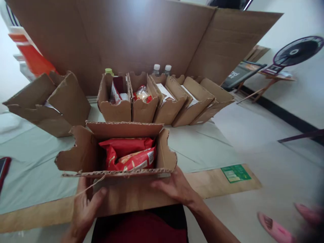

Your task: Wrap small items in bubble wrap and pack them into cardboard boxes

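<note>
Both hands, left hand [84, 207] and right hand [174, 187], are pressed flat against the near wall of an open cardboard box [83, 153] holding red snack packets [128, 153]; even support underneath is advised. Filled cartons [141, 109] are ranged beyond.

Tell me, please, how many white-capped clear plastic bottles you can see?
2: left white-capped bottle and right white-capped bottle stand side by side behind the row of brown cardboard boxes; others may be hidden.
</note>
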A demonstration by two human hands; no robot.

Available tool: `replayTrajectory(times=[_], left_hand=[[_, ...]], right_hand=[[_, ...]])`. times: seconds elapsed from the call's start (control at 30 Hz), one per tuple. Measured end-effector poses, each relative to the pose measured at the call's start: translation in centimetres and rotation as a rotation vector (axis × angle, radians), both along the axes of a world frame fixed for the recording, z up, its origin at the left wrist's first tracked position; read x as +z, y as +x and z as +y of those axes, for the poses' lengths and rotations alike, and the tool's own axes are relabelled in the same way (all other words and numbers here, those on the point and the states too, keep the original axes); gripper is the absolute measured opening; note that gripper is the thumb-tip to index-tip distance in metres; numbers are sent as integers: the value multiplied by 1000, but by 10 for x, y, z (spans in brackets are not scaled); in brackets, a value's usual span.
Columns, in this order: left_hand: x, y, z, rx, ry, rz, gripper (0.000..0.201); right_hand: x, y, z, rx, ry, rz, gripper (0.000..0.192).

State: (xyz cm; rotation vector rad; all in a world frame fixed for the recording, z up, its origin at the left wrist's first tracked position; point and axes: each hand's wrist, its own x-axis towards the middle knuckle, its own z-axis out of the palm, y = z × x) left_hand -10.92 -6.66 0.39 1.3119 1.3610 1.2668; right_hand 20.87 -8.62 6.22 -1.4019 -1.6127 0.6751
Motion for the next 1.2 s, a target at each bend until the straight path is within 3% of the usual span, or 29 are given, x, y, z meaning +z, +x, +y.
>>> replayTrajectory(times=[0.17,0.27,0.37,0.53,0.67,0.83,0.9,0.97,1.07,1.2], left_hand=[[23,65,42,-148,113,-16,72],[23,83,71,-216,54,30,76],[10,82,75,-229,22,119,77],[-6,67,44,-152,57,159,76],[0,76,42,-157,108,200,80],[16,79,59,-276,187,379,89],[21,60,65,-272,207,425,82],[26,24,74,-214,210,471,65],[34,-53,106,-25,174,580,36],[48,-159,178,315,94,747,30]], right_hand=[[1,34,54,-172,16,2,57],[-3,51,75,-231,-2,50,49],[-14,52,69,-282,-52,81,39],[-39,46,26,-311,-134,68,34],[-51,43,17,-374,-139,-79,41],[-53,26,32,-280,-150,-182,42],[-57,20,34,-235,-121,-242,41],[-63,17,34,-224,-74,-302,42],[-75,19,33,-221,11,-379,45],[-83,27,36,-139,116,-489,45]])
